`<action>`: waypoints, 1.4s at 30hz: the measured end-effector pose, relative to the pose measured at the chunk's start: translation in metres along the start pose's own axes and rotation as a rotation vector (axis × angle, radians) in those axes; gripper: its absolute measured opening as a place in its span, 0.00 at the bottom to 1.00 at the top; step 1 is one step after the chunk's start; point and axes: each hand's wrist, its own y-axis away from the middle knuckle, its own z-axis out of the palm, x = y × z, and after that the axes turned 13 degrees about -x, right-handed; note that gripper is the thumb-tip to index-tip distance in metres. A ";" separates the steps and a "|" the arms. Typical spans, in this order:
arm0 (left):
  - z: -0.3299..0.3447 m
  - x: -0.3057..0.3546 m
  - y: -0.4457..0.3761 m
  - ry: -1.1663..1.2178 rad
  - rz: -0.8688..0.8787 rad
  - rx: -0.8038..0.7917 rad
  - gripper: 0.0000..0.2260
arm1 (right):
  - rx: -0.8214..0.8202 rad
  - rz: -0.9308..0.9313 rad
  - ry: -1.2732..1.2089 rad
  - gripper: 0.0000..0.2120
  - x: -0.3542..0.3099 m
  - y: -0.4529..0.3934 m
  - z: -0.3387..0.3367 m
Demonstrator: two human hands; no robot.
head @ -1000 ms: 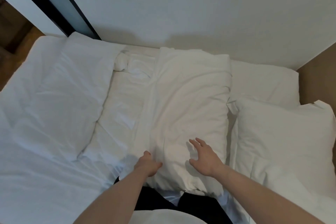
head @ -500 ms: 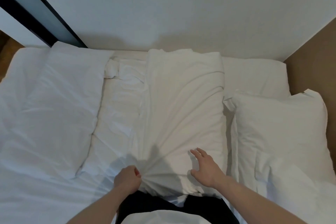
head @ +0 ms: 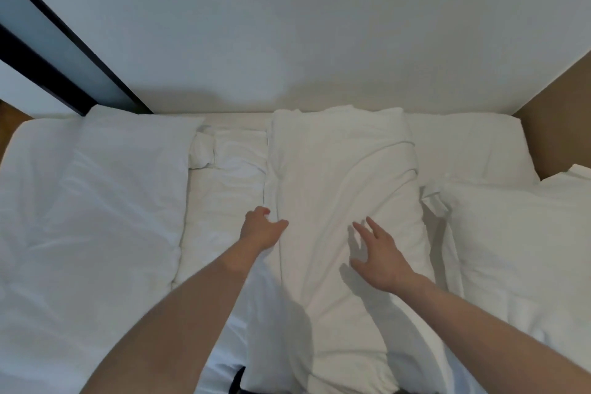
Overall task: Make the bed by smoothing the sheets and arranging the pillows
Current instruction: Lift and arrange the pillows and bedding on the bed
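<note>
So compared to half a second back, my left hand (head: 263, 227) has let go of that bunch of fabric it was gripping near the bottom of the middle pillow (head: 342, 201) and has moved up along its left edge. The creases that fanned out from that grip are mostly gone; now it's just long folds running up the pillow. My right hand (head: 380, 254) has slid a bit further up too.

Hands right now: the left one sits at the pillow's left seam with fingers loosely curled and thumb pointing toward the pillow. It's touching the edge, but honestly I can't tell if it's pinching any cloth. The right one is spread flat, fingers straight and apart, palm down on the pillow's right half, holding nothing.

Count: two hands, and three pillows that I can make out. The middle pillow lies lengthwise from the wall (head: 287, 25) down toward me. A left pillow (head: 105, 201) lies beside it, with a strip of rumpled sheet (head: 224, 189) between them. A right pillow (head: 518, 233) sits just beside the middle one, near the brown side wall (head: 556, 125). More white bedding (head: 463, 144) lies behind it along the wall.
</note>
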 end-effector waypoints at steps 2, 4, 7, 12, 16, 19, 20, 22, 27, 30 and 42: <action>-0.006 0.014 -0.022 0.012 0.003 0.012 0.38 | 0.005 0.002 0.032 0.41 -0.006 -0.017 0.000; -0.009 0.024 -0.045 0.004 -0.002 0.021 0.42 | 0.000 0.007 0.071 0.41 -0.010 -0.030 0.003; -0.008 0.032 -0.074 0.135 -0.019 -0.035 0.41 | -0.039 0.018 0.135 0.42 -0.013 -0.047 0.015; -0.019 0.030 -0.094 0.152 0.059 0.063 0.16 | -0.097 0.026 0.228 0.44 -0.017 -0.064 0.036; -0.044 0.017 -0.087 0.229 0.098 0.245 0.16 | -0.084 -0.024 0.223 0.42 -0.023 -0.063 0.025; -0.052 0.004 -0.091 0.069 0.038 0.149 0.07 | 0.016 -0.050 0.228 0.43 -0.018 -0.077 0.012; -0.054 0.004 -0.092 0.012 0.027 0.141 0.13 | 0.059 -0.044 0.206 0.43 -0.018 -0.085 0.006; -0.059 0.017 -0.093 -0.073 0.105 0.188 0.24 | 0.166 0.011 0.139 0.42 -0.021 -0.101 -0.011; -0.053 0.059 -0.125 -0.368 0.594 0.415 0.31 | 0.319 0.245 0.013 0.47 -0.015 -0.157 -0.020; -0.037 0.078 -0.177 -0.589 0.590 0.321 0.36 | 0.330 0.283 0.057 0.46 0.010 -0.190 0.008; 0.017 0.044 -0.353 -0.575 0.685 0.489 0.40 | 0.639 0.162 0.098 0.42 0.077 -0.332 0.071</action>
